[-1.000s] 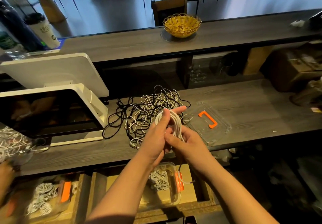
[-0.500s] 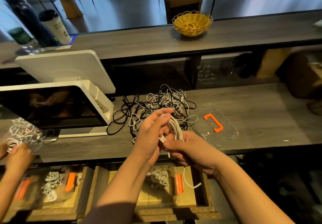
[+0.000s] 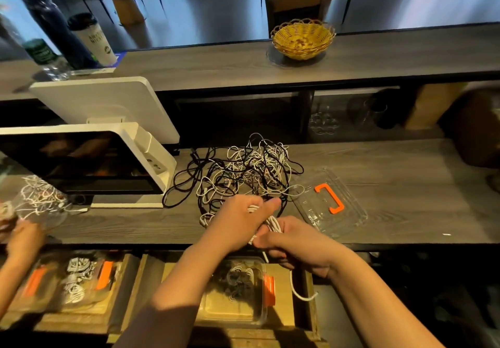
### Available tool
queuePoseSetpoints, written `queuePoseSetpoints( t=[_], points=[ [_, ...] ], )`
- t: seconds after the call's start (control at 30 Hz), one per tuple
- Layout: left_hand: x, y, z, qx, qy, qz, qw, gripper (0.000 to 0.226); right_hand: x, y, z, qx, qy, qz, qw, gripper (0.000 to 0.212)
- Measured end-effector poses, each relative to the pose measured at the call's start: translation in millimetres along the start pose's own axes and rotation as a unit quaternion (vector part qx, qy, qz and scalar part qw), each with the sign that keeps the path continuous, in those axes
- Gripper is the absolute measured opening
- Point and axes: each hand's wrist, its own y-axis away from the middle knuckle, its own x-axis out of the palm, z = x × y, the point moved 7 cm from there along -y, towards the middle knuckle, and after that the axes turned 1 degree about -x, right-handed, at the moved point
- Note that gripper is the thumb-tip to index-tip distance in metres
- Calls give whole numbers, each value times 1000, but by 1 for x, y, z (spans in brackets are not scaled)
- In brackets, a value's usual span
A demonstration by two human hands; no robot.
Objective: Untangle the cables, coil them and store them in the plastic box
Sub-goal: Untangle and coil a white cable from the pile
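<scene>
Both hands meet at the near edge of the grey wood-grain counter. The left hand curls round a smooth white cable, and the right hand pinches the same cable, whose loose end hangs in a curve at six o'clock. At twelve o'clock of the hands lies a wiry tangle of thin black and white cables. At two o'clock lies a clear plastic lid with an orange handle. Below, at six o'clock, a clear plastic box holds coiled cables.

both hands gripping white cable
</scene>
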Motion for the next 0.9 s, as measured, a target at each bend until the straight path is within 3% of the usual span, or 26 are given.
queuePoseSetpoints(
  t=[0.1, 0.23, 0.37, 0.53, 0.67, 0.9],
  points=[
    [5, -3, 3, -18, -35, -35, 999, 61, -16, 3, 3, -12, 66, -5, 998, 18],
    [11, -3, 7, -61, 66, -33, 995, 60, -48, 9, 17, -58, 124, -116, 984, 49],
    [19, 2, 10, -86, 190, -23, 978, 57, -65, 9, 29, -124, 178, -179, 960, 22],
    [9, 4, 14, -134, 273, -172, 937, 53, -34, 3, 19, -129, 225, -149, 954, 23],
    [-5, 8, 20, -137, 277, -281, 909, 54, -17, 9, 15, -121, 363, -172, 908, 28],
    [-19, 12, 32, -144, 287, -359, 876, 56, 4, 16, 36, -138, 503, -203, 829, 24]
  ],
)
